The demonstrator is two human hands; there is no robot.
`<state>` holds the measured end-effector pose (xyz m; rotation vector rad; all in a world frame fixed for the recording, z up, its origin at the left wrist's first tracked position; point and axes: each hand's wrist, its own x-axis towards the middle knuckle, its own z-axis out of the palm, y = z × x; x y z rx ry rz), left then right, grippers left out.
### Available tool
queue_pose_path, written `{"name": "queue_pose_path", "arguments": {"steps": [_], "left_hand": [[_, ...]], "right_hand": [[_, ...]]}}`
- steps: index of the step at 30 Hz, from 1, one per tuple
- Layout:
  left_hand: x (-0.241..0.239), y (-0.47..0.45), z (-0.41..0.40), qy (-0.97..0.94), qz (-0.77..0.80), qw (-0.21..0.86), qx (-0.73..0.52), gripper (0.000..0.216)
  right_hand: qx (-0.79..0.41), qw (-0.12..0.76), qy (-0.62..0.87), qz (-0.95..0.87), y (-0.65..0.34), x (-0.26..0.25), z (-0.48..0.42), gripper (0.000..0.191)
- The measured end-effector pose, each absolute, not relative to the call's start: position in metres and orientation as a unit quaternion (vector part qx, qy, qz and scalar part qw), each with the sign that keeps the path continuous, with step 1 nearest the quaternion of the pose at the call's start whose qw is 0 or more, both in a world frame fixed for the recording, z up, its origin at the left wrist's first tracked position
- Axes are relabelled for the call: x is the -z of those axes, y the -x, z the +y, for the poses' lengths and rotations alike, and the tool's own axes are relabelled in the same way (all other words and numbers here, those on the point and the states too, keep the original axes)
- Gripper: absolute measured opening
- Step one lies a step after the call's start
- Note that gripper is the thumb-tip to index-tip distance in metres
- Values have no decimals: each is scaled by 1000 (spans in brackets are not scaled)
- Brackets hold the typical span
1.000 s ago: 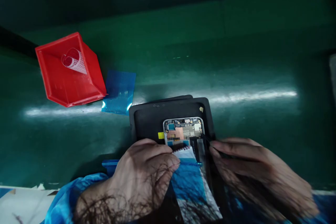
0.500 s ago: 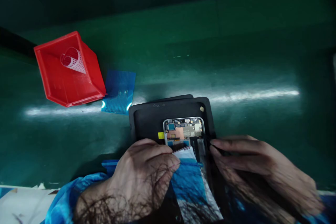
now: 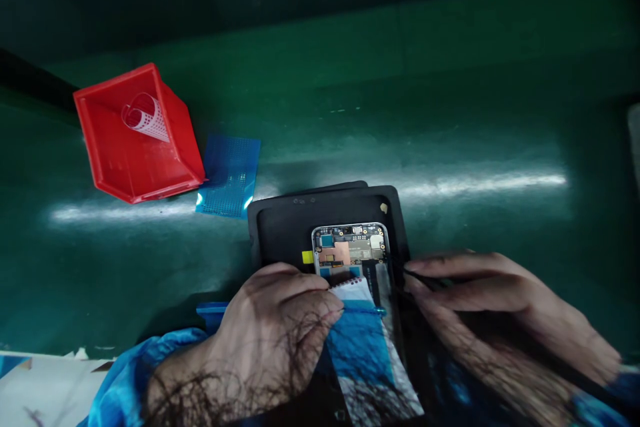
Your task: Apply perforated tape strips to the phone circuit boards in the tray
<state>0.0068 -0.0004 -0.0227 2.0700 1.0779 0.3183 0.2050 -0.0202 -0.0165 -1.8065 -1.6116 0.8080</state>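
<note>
An opened smartphone (image 3: pixel 357 250) lies in a black tray (image 3: pixel 280 227), its circuit board and a copper-coloured patch exposed. My left hand (image 3: pixel 270 327) is closed at the phone's lower left, thumb and fingers pinching the edge of a white and blue film strip (image 3: pixel 360 340) with a row of dark dots along its top. The strip covers the phone's lower part. At the phone's right edge, my right hand (image 3: pixel 490 307) is closed in a pinch on slim black tweezers (image 3: pixel 425 277), whose tips are hard to see against the dark tray. A yellow tab (image 3: pixel 307 257) sticks out left of the phone.
A red bin (image 3: pixel 130 147) stands at the left on the green table mat (image 3: pixel 450 107), a curled perforated white sheet (image 3: pixel 150 120) inside. Beside it lies a blue perforated sheet (image 3: pixel 230 173). Another black tray edge (image 3: pixel 345 185) shows beneath the first.
My right hand has drawn back slightly to the right with the tweezers, showing more of them. My left hand keeps its pinch on the strip. The view has shifted a little.
</note>
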Motion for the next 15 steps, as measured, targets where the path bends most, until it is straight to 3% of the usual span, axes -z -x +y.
{"name": "queue_pose_path", "arguments": {"steps": [3,9,15], "left_hand": [[23,-6,-1,-811,414,395,-123,19],[23,-6,-1,-801,424,403,-124,20],[15,-8,3,-756,442,456,-160,21]], "right_hand": [[-311,314,664,-603,-203,16,-20,17],[-324,299,649,-620,-204,18,-21,15],[-296,355,657,-595,-209,22,-26,16]]}}
